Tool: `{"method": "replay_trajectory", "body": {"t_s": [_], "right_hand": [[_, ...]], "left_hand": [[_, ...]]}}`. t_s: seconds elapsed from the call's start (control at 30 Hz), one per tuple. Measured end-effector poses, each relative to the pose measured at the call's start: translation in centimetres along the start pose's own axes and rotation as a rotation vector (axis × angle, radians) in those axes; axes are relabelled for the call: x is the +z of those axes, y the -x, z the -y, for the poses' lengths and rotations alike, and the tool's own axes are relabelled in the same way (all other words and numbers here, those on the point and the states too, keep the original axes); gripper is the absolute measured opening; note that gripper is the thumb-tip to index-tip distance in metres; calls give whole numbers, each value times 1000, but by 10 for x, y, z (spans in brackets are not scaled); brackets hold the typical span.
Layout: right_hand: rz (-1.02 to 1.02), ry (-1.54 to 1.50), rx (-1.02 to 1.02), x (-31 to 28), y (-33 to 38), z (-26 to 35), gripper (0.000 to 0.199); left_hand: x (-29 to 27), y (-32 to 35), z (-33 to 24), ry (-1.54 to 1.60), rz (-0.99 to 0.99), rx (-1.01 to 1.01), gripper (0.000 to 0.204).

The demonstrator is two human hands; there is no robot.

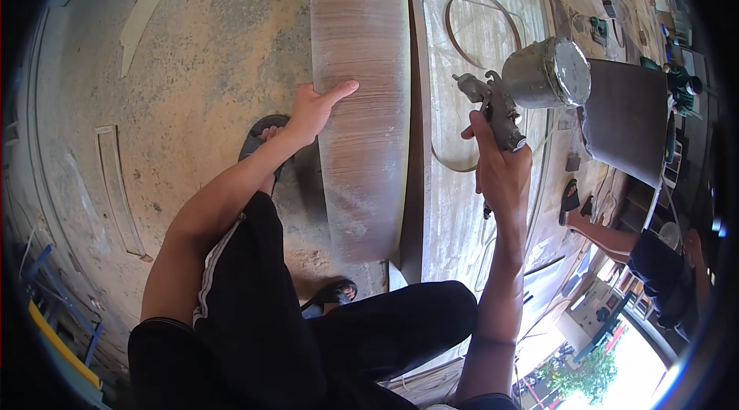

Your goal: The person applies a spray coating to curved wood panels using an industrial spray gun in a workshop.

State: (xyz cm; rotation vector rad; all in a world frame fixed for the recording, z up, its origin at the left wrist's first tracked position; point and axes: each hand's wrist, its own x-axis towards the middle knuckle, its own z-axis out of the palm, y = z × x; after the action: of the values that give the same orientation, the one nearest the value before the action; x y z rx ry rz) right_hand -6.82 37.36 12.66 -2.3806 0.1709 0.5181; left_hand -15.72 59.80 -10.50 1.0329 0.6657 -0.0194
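Note:
A long wood-grained board (362,102) stretches away from me in the middle, its surface brown with a pale, dusty sheen. My left hand (314,113) grips its left edge, thumb lying on the top face and the other fingers hidden behind the edge. To the right of the board, my right hand (502,167) is wrapped round the handle of a spray gun (500,106). A round metal paint cup (543,75), smeared with grey, is attached to the gun. The gun's nozzle end faces left, toward the board, with a gap between them.
A paint-stained pale panel (454,217) lies right of the board, with a looped hose (454,33) over it. Thin wooden strips (146,10) rest on the dusty floor (208,102) at left. Another person's leg (600,237) and a dark panel (627,117) are at right.

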Motion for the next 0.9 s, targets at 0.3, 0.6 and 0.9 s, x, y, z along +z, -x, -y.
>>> {"method": "replay_trajectory", "body": {"t_s": [0.3,0.6,0.9], "right_hand": [[34,-4,-4,-3,-5,-9,37],[0,-71,-51,-1,-8,-9,38],[-30,-31,-98,-2,-13,-11,40]], "left_hand": [[9,3,-2,28,-23,-32,43],[10,2,1,19,-22,-53,44],[14,5,-3,48,-31,-65,44]]}}
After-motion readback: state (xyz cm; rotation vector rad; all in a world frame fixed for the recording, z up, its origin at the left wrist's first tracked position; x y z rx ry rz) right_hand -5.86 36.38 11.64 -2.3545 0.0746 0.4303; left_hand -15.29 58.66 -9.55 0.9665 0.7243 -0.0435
